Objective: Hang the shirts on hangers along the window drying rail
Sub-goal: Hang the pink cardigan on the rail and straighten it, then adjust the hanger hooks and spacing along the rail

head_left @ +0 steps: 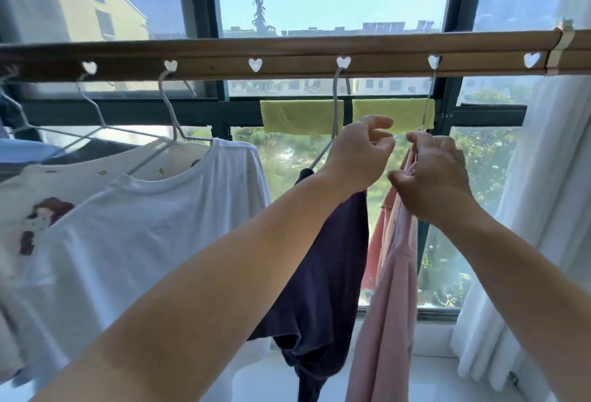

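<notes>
A wooden drying rail (287, 50) with heart-shaped holes runs across the window. From it hang a white shirt (144, 226) on a white hanger (169, 114), a navy shirt (323, 257) on another hanger (334, 107), and a pink shirt (390, 289) on a thin hanger (427, 104). My right hand (435, 178) grips the pink shirt's collar at the hanger's base. My left hand (361, 152) hovers beside it with fingers loosely curled, holding nothing, in front of the navy shirt's hanger.
A printed cream shirt (35, 210) and dark garments hang at far left. Two yellow cloths (300, 120) lie over the window bar. A white curtain (537, 210) hangs at right. One heart hole (531, 59) has no hanger. The white sill (431, 376) lies below.
</notes>
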Demonstrator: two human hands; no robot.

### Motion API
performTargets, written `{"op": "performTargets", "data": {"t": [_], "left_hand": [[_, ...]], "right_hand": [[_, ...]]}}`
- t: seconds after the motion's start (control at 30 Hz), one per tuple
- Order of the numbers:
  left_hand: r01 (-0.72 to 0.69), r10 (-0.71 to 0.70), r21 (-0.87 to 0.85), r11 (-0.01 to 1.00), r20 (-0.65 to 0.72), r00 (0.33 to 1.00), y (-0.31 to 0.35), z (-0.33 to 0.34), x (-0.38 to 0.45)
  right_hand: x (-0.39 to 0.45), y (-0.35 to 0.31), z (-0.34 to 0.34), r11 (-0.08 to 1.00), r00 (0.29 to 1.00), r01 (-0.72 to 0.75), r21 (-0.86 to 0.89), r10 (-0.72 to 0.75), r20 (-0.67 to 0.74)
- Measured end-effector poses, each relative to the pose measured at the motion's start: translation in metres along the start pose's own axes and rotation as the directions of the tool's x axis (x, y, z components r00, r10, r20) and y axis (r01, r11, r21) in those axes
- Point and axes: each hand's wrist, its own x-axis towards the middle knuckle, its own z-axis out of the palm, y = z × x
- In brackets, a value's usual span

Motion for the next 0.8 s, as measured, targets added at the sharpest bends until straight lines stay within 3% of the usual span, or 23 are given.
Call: {"op": "performTargets", "data": {"t": [0.2, 0.37, 0.57, 0.8], "left_hand": [[-0.134, 0.153, 0.214, 0.968, -0.073, 0.986, -0.003, -0.045, -0.018], [-0.033, 0.048, 0.47, 0.882, -0.02, 0.999, -0.018, -0.077, -0.033], [-0.011, -0.035, 0.453, 0.891, 0.094, 0.995, -0.031, -0.11, -0.05], [0.029, -0.058, 0.402, 0.915, 0.061, 0.996, -0.044, -0.128, -0.062]], "right_hand": [[-0.012, -0.026, 0.013, 0.999, 1.0, -0.025, -0.037, 0.025, -0.007], [-0.023, -0.044, 0.017, 0.999, 0.999, -0.039, -0.028, 0.038, -0.015], [-0.033, -0.066, 0.02, 0.998, 0.999, -0.049, -0.04, 0.049, -0.016], [-0.043, -0.075, 0.029, 0.997, 0.997, -0.073, -0.02, 0.072, -0.036]]}}
